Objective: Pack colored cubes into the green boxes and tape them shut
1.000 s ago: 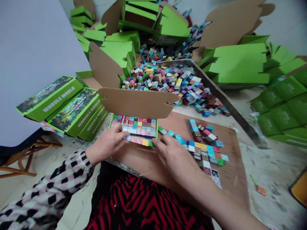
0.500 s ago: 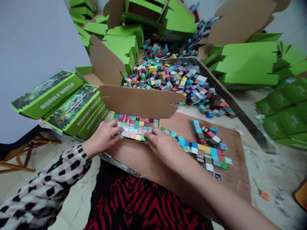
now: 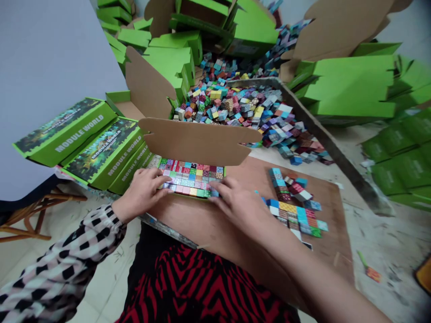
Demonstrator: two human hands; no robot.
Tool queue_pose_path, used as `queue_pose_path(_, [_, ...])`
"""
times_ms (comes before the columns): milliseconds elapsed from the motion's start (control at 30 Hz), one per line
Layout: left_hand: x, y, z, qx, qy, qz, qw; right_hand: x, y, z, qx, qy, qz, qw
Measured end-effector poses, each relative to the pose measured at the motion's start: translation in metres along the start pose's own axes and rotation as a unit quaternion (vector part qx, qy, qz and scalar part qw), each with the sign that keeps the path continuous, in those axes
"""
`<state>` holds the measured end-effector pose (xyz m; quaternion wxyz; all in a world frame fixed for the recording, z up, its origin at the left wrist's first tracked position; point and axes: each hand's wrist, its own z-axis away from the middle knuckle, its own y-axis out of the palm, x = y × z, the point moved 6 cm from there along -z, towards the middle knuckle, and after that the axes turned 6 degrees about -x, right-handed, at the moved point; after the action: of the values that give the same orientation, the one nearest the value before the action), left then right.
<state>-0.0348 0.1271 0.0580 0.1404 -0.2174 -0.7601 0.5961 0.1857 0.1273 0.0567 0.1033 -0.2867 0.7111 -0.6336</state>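
Note:
An open green box point(image 3: 190, 177) full of small patterned cubes lies on a brown board point(image 3: 323, 251) over my lap, its cardboard lid flap point(image 3: 198, 140) standing up behind it. My left hand point(image 3: 143, 192) rests on the box's left front corner, fingers flat on the cubes. My right hand point(image 3: 240, 206) lies at the right front corner, fingers stretched onto the front row of cubes. Neither hand grips anything. Rows of loose cubes point(image 3: 294, 211) sit on the board just right of my right hand.
A big heap of coloured cubes point(image 3: 242, 107) fills the space behind the lid. Closed green "MODULE WORLD" boxes point(image 3: 97, 150) are stacked at left. Flat and folded green cartons point(image 3: 350, 85) pile up at the back and right. A wooden stool point(image 3: 30, 215) stands at lower left.
Both hands pushed the front row of cubes forward into the box; it now sits flush inside. My right hand shifted slightly right along the front edge.

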Motion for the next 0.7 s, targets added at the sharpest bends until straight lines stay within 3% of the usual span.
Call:
queue_pose_path(167, [-0.006, -0.006, 0.017, -0.104, 0.016, 0.044, 0.993, -0.022, -0.018, 0.025, -0.118, -0.004, -0.029, 0.993])
queue_pose_path(333, [-0.016, 0.004, 0.039, -0.171, -0.023, 0.036, 0.984, 0.006, 0.001, 0.05, -0.11, -0.067, -0.002, 0.992])
queue_pose_path(500, [-0.02, 0.021, 0.051, -0.164, -0.067, 0.01, 0.984, 0.029, 0.027, 0.056, -0.132, -0.117, 0.045, 0.983])
queue_pose_path(633, [-0.018, 0.025, 0.052, -0.162, -0.068, 0.037, 0.984, 0.028, 0.026, 0.054, -0.144, -0.121, 0.046, 0.981])
queue_pose_path(700, [-0.012, 0.024, 0.053, -0.167, -0.106, 0.078, 0.977, 0.025, 0.021, 0.053, -0.151, -0.107, 0.045, 0.982])
